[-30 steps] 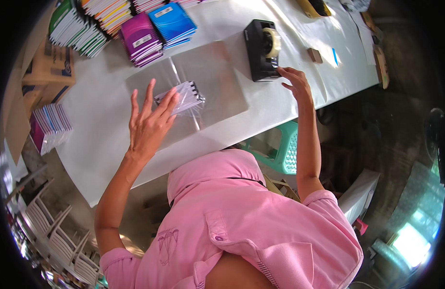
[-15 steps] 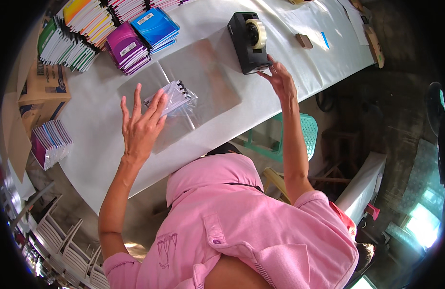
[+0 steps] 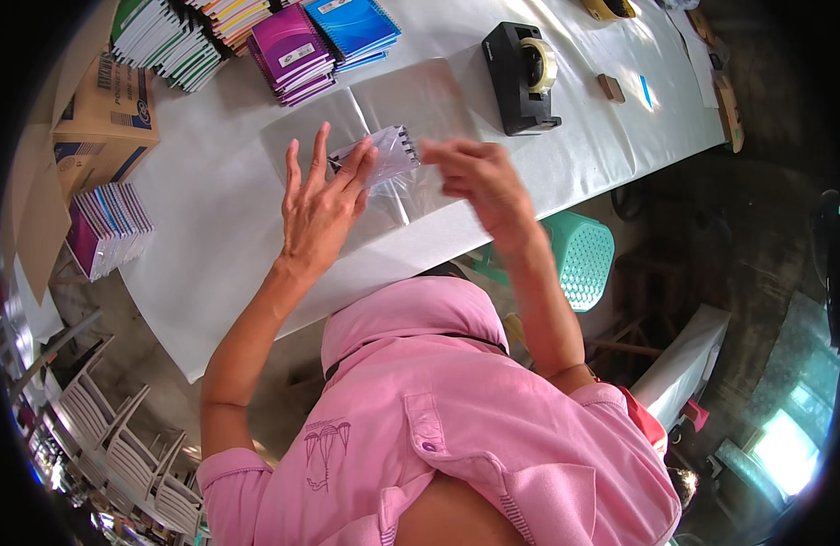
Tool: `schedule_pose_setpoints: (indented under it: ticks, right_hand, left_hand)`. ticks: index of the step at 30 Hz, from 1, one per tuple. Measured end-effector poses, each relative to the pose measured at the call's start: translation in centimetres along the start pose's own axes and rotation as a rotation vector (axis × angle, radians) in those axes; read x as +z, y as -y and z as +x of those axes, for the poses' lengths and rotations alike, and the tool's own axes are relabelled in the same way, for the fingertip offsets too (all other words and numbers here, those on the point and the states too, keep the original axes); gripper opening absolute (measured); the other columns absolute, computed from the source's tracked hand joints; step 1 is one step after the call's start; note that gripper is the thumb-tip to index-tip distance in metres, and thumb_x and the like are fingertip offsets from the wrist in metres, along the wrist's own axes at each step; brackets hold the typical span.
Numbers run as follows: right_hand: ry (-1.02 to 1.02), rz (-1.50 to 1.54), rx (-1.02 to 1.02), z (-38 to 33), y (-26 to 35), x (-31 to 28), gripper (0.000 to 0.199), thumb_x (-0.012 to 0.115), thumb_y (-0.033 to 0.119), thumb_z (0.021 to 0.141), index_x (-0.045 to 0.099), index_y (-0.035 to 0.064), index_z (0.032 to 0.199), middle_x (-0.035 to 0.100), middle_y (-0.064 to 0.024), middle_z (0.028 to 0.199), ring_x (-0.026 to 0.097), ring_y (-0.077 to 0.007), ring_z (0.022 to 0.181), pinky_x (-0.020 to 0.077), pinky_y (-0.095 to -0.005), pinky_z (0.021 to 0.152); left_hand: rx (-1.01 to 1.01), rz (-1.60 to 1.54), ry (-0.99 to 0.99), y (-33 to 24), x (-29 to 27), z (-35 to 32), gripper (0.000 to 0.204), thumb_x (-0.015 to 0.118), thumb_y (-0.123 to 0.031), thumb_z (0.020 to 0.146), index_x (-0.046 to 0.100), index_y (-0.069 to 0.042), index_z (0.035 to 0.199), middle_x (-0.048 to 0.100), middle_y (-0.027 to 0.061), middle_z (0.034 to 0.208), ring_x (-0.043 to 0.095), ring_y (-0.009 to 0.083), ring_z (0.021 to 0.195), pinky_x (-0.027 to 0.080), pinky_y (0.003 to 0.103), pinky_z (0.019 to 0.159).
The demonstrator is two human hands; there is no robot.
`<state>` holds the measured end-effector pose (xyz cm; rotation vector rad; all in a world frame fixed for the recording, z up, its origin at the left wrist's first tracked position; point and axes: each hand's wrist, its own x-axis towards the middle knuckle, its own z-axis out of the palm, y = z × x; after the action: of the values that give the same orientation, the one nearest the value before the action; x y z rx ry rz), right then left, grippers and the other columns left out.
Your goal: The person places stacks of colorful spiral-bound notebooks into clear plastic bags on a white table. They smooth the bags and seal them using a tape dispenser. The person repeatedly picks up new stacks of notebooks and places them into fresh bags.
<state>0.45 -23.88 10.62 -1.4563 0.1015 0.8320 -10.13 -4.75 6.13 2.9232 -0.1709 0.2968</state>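
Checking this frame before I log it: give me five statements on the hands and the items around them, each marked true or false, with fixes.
1. The left hand's fingers rest on a plastic-wrapped pad. True.
2. A black tape dispenser stands on the table. True.
3. The right hand is gripping the tape dispenser. False: it is apart from it, blurred, close to the plastic-wrapped pad's bound edge.
4. The blue notebooks lie to the right of the purple spiral notebooks. True.
5. The plastic stool near the table is red. False: it is green.
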Motion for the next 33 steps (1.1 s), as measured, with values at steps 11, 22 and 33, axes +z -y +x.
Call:
schedule_pose_setpoints:
  ticks: [11,22,33]
  right_hand:
    - [-0.210,-0.065,0.002,0.0,-7.4,4.4,0.031,0.074,0.027,0.085,0.066,-0.0013,0.076,0.042,0.0055,0.056,0.029,-0.0037,0.048,0.0184,-0.0247,0.043]
    - [-0.018,-0.593,-0.239,3.0,-13.5,2.3,0.047,0.064,0.042,0.090,0.066,-0.0037,0.080,0.054,-0.0047,0.056,0.052,-0.0154,0.051,0.0411,-0.0344,0.049]
    - [0.561,0.985,0.075,3.1,-11.4,5.2,0.081,0.083,0.026,0.073,0.039,0.0066,0.138,0.055,-0.0094,0.125,0.053,-0.0254,0.119,0.0437,-0.0399,0.104]
  left_hand:
    - [-0.055,-0.141,0.074,0.8,-0.7,0.4,0.060,0.073,-0.022,0.078,0.053,-0.017,0.135,0.045,-0.0005,0.145,0.032,0.0358,0.138,0.024,0.059,0.110]
    - [-0.107,-0.358,0.385,2.2,0.8,5.3,0.080,0.073,-0.038,0.077,0.037,-0.014,0.144,0.039,0.0160,0.147,0.036,0.0437,0.132,0.038,0.052,0.105]
    - [-0.276,-1.405,-0.098,3.3,-1.6,1.3,0.099,0.075,-0.008,0.071,0.017,-0.006,0.152,0.024,0.0149,0.154,0.033,0.0235,0.138,0.027,0.035,0.112]
